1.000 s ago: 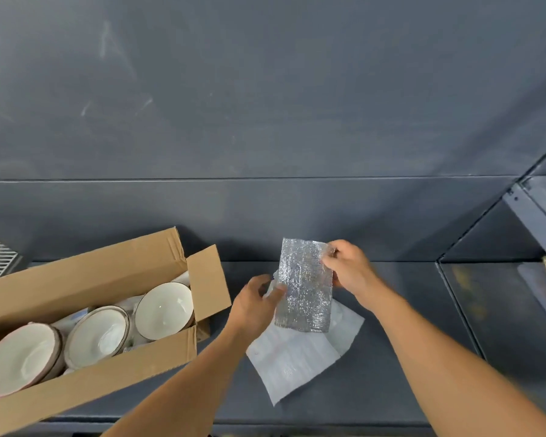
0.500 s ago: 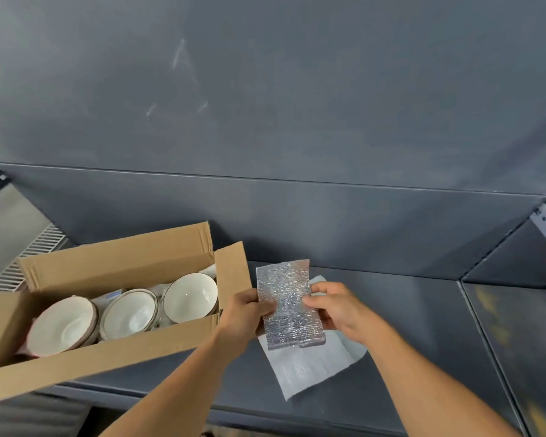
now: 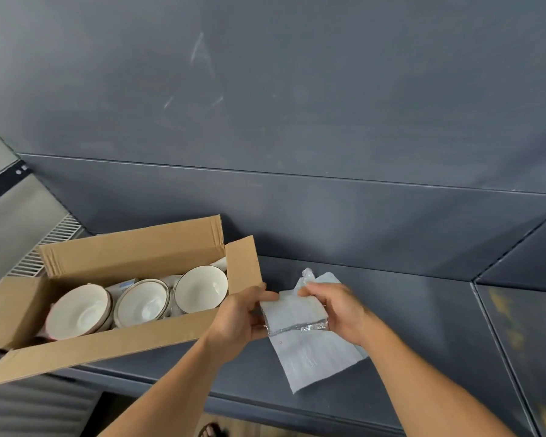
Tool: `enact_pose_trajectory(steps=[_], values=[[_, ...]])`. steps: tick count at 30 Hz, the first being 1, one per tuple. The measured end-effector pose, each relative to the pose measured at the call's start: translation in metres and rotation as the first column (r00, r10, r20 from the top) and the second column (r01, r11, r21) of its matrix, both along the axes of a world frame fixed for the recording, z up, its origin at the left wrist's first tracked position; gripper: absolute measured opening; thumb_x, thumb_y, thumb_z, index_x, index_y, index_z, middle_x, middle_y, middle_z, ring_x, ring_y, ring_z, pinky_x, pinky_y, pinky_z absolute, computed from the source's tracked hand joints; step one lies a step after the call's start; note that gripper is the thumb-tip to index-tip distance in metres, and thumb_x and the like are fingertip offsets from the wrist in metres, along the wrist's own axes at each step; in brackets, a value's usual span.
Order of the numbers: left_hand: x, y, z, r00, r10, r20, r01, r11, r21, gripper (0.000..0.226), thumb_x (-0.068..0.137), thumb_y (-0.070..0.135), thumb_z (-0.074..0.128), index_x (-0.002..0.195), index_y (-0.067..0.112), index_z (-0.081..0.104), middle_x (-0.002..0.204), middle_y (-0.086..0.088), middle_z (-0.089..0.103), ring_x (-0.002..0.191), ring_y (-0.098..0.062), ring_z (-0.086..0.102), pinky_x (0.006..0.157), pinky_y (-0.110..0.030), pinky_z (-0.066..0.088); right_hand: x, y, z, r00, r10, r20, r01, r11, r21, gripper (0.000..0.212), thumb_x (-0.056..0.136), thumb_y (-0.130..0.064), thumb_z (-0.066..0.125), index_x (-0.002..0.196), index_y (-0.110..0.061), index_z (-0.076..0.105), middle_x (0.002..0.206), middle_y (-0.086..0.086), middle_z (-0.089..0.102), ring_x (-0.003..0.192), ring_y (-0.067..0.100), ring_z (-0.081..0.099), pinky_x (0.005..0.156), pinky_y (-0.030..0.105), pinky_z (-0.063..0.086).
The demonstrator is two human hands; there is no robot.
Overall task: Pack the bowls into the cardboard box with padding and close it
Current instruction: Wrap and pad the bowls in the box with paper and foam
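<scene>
An open cardboard box (image 3: 130, 257) stands at the left of the dark shelf, its flaps up. Three white bowls lie in a row inside: the left bowl (image 3: 78, 312), the middle bowl (image 3: 142, 304) and the right bowl (image 3: 200, 288), with white padding tucked between them. Just right of the box, my left hand (image 3: 238, 316) and my right hand (image 3: 336, 310) grip a folded padding sheet (image 3: 293, 312) from both sides. The sheet shows its white face up, with a silver foil edge along the near side. A second white padding sheet (image 3: 309, 361) lies flat on the shelf under it.
The grey shelf surface (image 3: 423, 326) runs right to a metal corner and a side panel. A dark wall rises close behind. A white ribbed grille (image 3: 41, 247) sits behind the box at the left. The shelf's front edge is near my forearms, floor below.
The padding sheet, held upright with its silver face toward me, has been tipped flat, white face up. Both hands and the sheet have come down closer to the box.
</scene>
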State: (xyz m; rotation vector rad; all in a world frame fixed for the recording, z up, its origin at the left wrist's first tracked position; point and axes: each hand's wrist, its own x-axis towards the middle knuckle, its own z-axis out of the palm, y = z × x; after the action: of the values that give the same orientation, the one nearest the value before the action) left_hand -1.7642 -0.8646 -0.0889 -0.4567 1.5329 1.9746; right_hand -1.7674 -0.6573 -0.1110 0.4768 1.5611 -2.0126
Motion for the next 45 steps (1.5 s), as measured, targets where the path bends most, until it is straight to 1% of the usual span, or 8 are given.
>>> enact_pose_trajectory(steps=[7, 12, 19, 27, 31, 34, 40, 45], values=[[0.002, -0.021, -0.013, 0.993, 0.044, -0.108, -0.057, 0.99, -0.128, 0.046, 0.072, -0.013, 0.071, 0.112, 0.008, 0.064, 0.101, -0.016, 0.066, 0.086, -0.03, 0.067, 0.064, -0.033, 0.056, -0.002, -0.026, 0.0, 0.99, 0.096, -0.101, -0.081, 0.986, 0.144, 0.045, 0.083, 0.002, 0.07, 0.12, -0.021, 0.059, 0.102, 0.005, 0.069, 0.085, 0.018, 0.069, 0.065, 0.028, 0.054], [-0.001, -0.033, -0.018, 0.984, 0.054, -0.169, -0.085, 0.98, -0.181, 0.015, 0.081, -0.013, 0.066, 0.088, 0.0, 0.07, 0.083, -0.016, 0.067, 0.076, -0.025, 0.067, 0.069, -0.031, 0.058, -0.005, -0.04, 0.001, 0.993, 0.059, -0.103, -0.05, 0.995, 0.084, 0.022, 0.086, 0.01, 0.062, 0.102, -0.004, 0.068, 0.091, 0.009, 0.068, 0.081, 0.019, 0.068, 0.066, 0.027, 0.055], [-0.004, -0.055, -0.018, 0.969, 0.059, -0.24, -0.13, 0.946, -0.296, 0.026, 0.084, -0.006, 0.063, 0.073, 0.014, 0.075, 0.07, -0.007, 0.065, 0.066, -0.021, 0.054, 0.052, -0.026, 0.043, -0.015, -0.061, 0.013, 0.995, 0.091, -0.038, -0.095, 0.989, -0.113, 0.014, 0.096, -0.01, 0.058, 0.099, -0.001, 0.069, 0.09, 0.013, 0.069, 0.084, 0.023, 0.068, 0.075, 0.032, 0.057], [-0.004, -0.101, -0.001, 0.986, 0.155, -0.06, -0.148, 0.984, 0.099, 0.032, 0.088, -0.012, 0.045, 0.111, -0.002, 0.066, 0.105, -0.022, 0.069, 0.102, -0.036, 0.068, 0.089, -0.045, 0.056, -0.038, -0.108, 0.01, 0.96, 0.195, -0.202, -0.142, 0.958, 0.251, 0.018, 0.086, 0.004, 0.066, 0.098, -0.01, 0.065, 0.094, 0.005, 0.07, 0.081, 0.018, 0.066, 0.068, 0.029, 0.054], [-0.005, -0.116, -0.004, 0.984, 0.155, -0.092, -0.158, 0.987, -0.024, 0.02, 0.077, 0.002, 0.074, 0.097, 0.003, 0.074, 0.099, -0.018, 0.072, 0.094, -0.031, 0.071, 0.092, -0.046, 0.055, -0.046, -0.131, 0.011, 0.925, 0.254, -0.284, -0.142, 0.922, 0.361, 0.023, 0.085, 0.002, 0.068, 0.096, -0.018, 0.068, 0.099, 0.0, 0.072, 0.085, 0.017, 0.066, 0.07, 0.03, 0.056], [-0.008, -0.127, -0.008, 0.971, 0.194, -0.141, -0.21, 0.971, -0.112, 0.019, 0.062, 0.003, 0.077, 0.081, 0.007, 0.077, 0.085, -0.015, 0.07, 0.081, -0.028, 0.068, 0.093, -0.049, 0.052, -0.051, -0.147, 0.01, 0.932, 0.237, -0.274, -0.148, 0.939, 0.309, 0.027, 0.085, 0.0, 0.07, 0.103, -0.021, 0.067, 0.105, 0.007, 0.072, 0.089, 0.02, 0.068, 0.076, 0.033, 0.058], [-0.014, -0.154, -0.011, 0.948, 0.256, -0.188, -0.28, 0.953, -0.113, 0.009, 0.08, -0.011, 0.068, 0.088, -0.006, 0.069, 0.082, -0.017, 0.064, 0.073, -0.026, 0.064, 0.073, -0.032, 0.056, -0.058, -0.176, 0.007, 0.97, 0.197, -0.142, -0.172, 0.97, 0.169, 0.017, 0.09, -0.006, 0.068, 0.107, -0.009, 0.068, 0.104, 0.017, 0.063, 0.084, 0.022, 0.065, 0.069, 0.029, 0.057], [-0.013, -0.177, -0.016, 0.924, 0.326, -0.2, -0.351, 0.931, -0.099, 0.016, 0.083, -0.014, 0.062, 0.078, 0.0, 0.066, 0.08, -0.016, 0.062, 0.073, -0.027, 0.064, 0.077, -0.038, 0.055, -0.067, -0.211, 0.008, 0.977, 0.174, -0.121, -0.159, 0.979, 0.124, 0.017, 0.089, 0.002, 0.066, 0.105, -0.004, 0.068, 0.1, 0.021, 0.061, 0.08, 0.027, 0.066, 0.067, 0.027, 0.06]])
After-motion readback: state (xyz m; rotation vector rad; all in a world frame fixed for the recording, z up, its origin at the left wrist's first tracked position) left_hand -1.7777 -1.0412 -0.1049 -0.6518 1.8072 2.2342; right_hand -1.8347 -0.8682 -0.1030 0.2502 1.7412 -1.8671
